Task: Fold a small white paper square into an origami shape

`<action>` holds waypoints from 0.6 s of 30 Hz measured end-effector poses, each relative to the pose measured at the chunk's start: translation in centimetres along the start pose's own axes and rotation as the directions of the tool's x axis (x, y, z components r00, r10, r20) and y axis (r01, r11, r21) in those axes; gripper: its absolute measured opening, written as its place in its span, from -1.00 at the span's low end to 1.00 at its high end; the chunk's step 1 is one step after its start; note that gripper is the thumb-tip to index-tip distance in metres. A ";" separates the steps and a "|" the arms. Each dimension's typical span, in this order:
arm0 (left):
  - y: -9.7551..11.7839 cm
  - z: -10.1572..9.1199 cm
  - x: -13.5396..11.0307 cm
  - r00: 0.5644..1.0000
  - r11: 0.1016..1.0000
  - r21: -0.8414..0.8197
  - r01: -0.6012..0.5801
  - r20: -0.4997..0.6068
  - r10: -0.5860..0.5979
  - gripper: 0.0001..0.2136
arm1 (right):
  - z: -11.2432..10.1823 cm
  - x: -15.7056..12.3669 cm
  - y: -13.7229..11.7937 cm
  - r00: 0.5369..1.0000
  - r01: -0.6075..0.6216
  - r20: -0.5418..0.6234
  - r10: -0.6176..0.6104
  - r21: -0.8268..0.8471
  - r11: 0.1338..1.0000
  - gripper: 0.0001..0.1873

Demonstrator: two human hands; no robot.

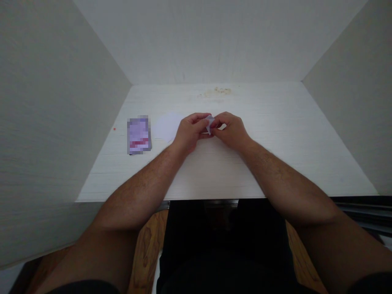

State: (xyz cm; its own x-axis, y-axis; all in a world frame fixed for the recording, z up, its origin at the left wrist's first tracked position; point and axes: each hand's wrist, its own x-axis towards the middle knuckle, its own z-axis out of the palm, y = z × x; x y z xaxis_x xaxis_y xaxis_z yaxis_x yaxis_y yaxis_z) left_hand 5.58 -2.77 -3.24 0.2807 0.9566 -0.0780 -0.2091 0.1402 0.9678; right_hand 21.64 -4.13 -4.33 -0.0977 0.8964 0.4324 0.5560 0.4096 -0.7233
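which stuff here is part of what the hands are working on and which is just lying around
In use:
small folded paper, pinched between left hand and right hand

Lying about:
white paper sheet, left of the hands
blurred purple packet, further left
brownish stain at the back of the white table

- Two bare forearms reach onto a white desk (275,134) walled by pale panels.
- The left hand (190,132) and right hand (231,130) meet at the desk's middle, fingertips pinching one small folded piece of pale paper (210,122) between them.
- A flat white sheet (167,125) lies just left of the left hand.
- A blurred purple packet (139,134) lies further left of that sheet.
- A faint brownish stain (219,91) marks the desk beyond the hands.
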 end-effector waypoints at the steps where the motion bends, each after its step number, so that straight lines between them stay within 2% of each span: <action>1: 0.0 0.0 -0.1 1.000 1.000 0.012 -0.007 0.008 0.007 -0.71 | 0.0 0.0 0.0 1.000 0.005 0.000 -0.005 0.001 1.000 -0.91; 5: -0.3 0.0 -0.1 1.000 0.999 0.046 -0.026 0.012 0.026 -0.63 | 0.0 0.0 -0.1 1.000 -0.003 0.017 0.002 0.010 1.000 -0.89; 11: -0.5 0.1 0.1 0.999 0.997 0.079 -0.023 -0.022 0.025 -0.72 | 0.2 0.0 0.1 1.000 -0.008 0.027 0.007 0.071 0.997 -0.88; 18: -0.3 0.3 -0.2 1.000 0.995 0.093 -0.019 0.003 0.019 -0.72 | 0.4 0.1 0.6 0.998 -0.008 0.060 0.007 0.024 1.000 -0.94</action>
State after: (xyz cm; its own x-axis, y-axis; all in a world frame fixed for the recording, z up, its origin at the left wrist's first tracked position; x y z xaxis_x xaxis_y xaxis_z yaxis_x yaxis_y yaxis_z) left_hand 5.85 -3.08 -3.45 0.2793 0.9584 -0.0589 -0.1265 0.0976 0.9872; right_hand 21.64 -3.75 -4.88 -0.1430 0.9077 0.3946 0.5364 0.4061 -0.7398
